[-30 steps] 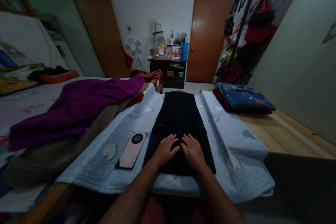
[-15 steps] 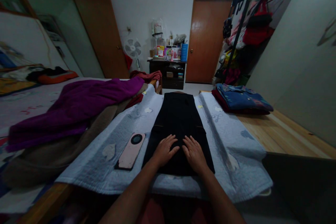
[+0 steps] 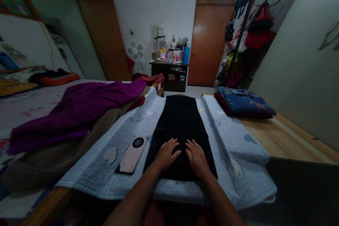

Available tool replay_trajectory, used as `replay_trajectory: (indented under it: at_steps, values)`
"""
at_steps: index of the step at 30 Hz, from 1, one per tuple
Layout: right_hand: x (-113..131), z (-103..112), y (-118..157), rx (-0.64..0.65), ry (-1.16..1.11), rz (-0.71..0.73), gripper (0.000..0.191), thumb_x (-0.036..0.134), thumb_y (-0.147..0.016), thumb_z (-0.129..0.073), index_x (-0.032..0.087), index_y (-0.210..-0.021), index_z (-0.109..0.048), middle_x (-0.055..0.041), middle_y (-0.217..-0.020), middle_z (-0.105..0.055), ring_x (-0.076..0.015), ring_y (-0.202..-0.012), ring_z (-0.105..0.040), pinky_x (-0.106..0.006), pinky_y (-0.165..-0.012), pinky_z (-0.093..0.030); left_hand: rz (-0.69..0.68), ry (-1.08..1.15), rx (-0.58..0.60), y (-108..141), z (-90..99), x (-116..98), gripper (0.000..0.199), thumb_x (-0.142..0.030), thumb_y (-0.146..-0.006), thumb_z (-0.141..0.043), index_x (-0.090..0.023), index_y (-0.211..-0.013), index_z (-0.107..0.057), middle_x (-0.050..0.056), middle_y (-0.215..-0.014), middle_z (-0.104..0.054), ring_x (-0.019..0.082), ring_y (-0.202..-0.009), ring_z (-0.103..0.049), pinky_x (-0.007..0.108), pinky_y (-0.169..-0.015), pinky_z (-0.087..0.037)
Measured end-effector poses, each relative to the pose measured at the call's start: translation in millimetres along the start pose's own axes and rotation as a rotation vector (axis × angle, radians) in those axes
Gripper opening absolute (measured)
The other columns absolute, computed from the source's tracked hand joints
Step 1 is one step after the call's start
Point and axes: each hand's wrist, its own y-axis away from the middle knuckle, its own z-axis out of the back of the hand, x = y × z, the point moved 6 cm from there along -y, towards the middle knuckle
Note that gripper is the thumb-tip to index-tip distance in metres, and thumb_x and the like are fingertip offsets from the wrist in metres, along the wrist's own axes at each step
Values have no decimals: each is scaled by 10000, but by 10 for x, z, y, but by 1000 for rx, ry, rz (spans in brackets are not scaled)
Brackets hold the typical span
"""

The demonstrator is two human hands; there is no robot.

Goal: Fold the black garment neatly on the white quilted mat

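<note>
A black garment (image 3: 181, 120), apparently folded trousers with side pockets, lies flat and lengthwise in front of me. My left hand (image 3: 167, 154) rests palm down on its near part, fingers stretched forward. Beside it, my right hand (image 3: 196, 156) lies flat on the same cloth, its fingers also extended. Neither hand grips anything. Under the garment spreads a pale blue quilted cover (image 3: 233, 141) with a leaf-like pattern. A pink phone (image 3: 132, 157) with a round dark camera ring lies on the cover, left of the garment.
On the left, a purple cloth (image 3: 87, 102) and a brown blanket (image 3: 87, 148) lie on a bed. Folded blue clothes (image 3: 245, 100) are stacked at the right on a wooden board (image 3: 280, 134). Farther back stand a fan (image 3: 136, 51) and a dark cabinet (image 3: 169, 83).
The view has tilted up slightly, so everything sits a little lower in the picture. Both hands stay flat on the black garment with hardly any movement.
</note>
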Motion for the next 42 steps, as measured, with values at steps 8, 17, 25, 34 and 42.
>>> replay_trajectory:
  at_steps: [8, 17, 25, 34, 42]
  values:
    - [-50, -33, 3, -32, -38, 6, 385, 248, -943, -351, 170, -1241, -583, -74, -1361, -527, -233, -1333, -374, -439, -1086, -322, -8, 6, -5, 7, -9, 11, 440, -495, -923, -432, -242, -1262, -554, 59, -1428, -460, 220, -1356, -352, 435, -1110, -284]
    - [-102, -58, -17, -25, -113, -9, 457, 83, -811, -399, 179, -1210, -603, -62, -1360, -528, -226, -1325, -388, -440, -1093, -320, -19, 20, -26, 6, -42, 53, 444, -507, -918, -437, -255, -1266, -550, 44, -1420, -473, 211, -1354, -354, 422, -1113, -278]
    - [-157, -39, -42, -5, -272, -71, 398, 211, -886, -357, 162, -1181, -621, -74, -1334, -551, -216, -1314, -402, -431, -1108, -292, -18, 18, -26, 7, -45, 56, 451, -516, -920, -428, -251, -1263, -551, 44, -1421, -472, 208, -1352, -357, 422, -1115, -276]
    - [-91, -21, -145, 3, -171, -181, 310, 341, -905, -423, 196, -1041, -661, -72, -1261, -596, -228, -1248, -465, -404, -1075, -318, -20, 11, -18, 6, -46, 60, 449, -508, -919, -433, -253, -1270, -546, 52, -1424, -466, 213, -1353, -355, 426, -1113, -278]
    - [-151, -118, -113, -35, -91, -105, 329, 164, -854, -421, 225, -1078, -654, -47, -1271, -595, -217, -1245, -469, -405, -1056, -355, -20, 10, -20, 15, -29, 40, 445, -506, -919, -435, -256, -1270, -545, 46, -1427, -463, 213, -1354, -352, 426, -1115, -274]
